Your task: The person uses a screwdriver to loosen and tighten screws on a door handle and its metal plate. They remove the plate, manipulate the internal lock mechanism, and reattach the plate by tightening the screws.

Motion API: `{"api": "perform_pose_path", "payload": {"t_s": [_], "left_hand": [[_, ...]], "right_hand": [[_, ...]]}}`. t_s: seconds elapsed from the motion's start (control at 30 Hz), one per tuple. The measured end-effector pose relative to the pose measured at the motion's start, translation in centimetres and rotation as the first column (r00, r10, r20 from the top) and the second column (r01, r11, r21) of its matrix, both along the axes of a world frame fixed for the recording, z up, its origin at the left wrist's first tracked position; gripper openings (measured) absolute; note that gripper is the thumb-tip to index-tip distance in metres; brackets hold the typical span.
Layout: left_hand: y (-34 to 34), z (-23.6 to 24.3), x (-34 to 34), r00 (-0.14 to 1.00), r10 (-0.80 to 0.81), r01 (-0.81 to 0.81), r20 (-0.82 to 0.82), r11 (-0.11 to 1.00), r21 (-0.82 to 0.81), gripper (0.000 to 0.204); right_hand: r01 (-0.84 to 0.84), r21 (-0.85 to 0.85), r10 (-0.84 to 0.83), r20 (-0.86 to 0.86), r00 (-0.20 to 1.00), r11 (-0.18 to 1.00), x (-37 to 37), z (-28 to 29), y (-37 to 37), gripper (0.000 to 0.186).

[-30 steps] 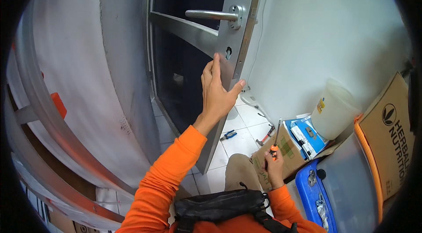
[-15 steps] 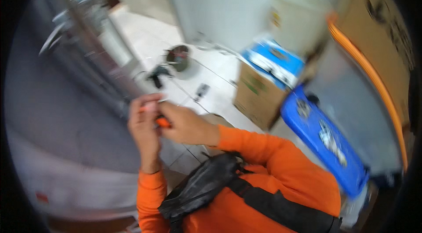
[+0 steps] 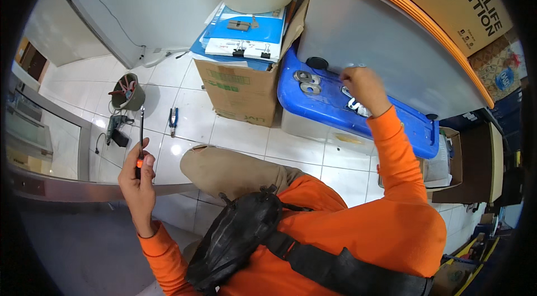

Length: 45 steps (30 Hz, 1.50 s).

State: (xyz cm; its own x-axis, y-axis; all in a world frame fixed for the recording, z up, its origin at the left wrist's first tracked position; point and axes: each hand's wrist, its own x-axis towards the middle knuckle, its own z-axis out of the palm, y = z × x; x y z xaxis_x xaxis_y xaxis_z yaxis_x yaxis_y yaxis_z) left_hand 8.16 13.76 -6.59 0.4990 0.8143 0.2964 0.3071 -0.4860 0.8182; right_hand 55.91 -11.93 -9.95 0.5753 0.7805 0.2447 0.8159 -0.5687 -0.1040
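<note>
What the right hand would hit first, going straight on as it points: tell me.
The right hand would probably meet the side of the grey bin first, though the hand's height above the blue lid is unclear, so the lid might come sooner.

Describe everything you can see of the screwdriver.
The screwdriver has a long, slim, straight shaft that looks like metal, dark along most of its length and brighter at the tip. Its handle, orange and black, perhaps plastic, is mostly hidden by the left hand, which grips it. The shaft points away from the person, toward the picture's top, with its tip free against the view of the tiled floor. The tip's exact shape is too small to tell.
</note>
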Motion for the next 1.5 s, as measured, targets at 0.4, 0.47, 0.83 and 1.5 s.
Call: {"api": "perform_pose_path", "payload": {"t_s": [0.4,0.47,0.83,1.5], "left_hand": [[0.4,-6.9,-0.8,0.992,-0.114,0.106,-0.049,0.982,-0.155,0.038],[-0.4,-6.8,-0.7,0.997,-0.061,0.051,-0.043,0.977,-0.209,0.034],[-1.0,-8.8,-2.0,1.0,-0.014,0.021,0.028,0.97,-0.243,0.039],[-2.2,-10.1,-3.0,0.997,0.045,-0.024,0.063,0.951,-0.31,0.036]], "right_hand": [[0.177,-0.21,-0.147,0.155,0.977,0.961,1.0,-2.9,0.5,0.013],[0.172,-0.224,-0.13,0.193,0.973,0.959,1.4,-3.7,0.6,0.015],[-0.016,-0.069,-0.011,-0.375,0.927,0.997,4.1,-1.1,-0.4,0.015],[-0.107,-0.204,0.05,-0.267,0.962,0.973,-0.9,-2.5,2.7,0.016]]}}
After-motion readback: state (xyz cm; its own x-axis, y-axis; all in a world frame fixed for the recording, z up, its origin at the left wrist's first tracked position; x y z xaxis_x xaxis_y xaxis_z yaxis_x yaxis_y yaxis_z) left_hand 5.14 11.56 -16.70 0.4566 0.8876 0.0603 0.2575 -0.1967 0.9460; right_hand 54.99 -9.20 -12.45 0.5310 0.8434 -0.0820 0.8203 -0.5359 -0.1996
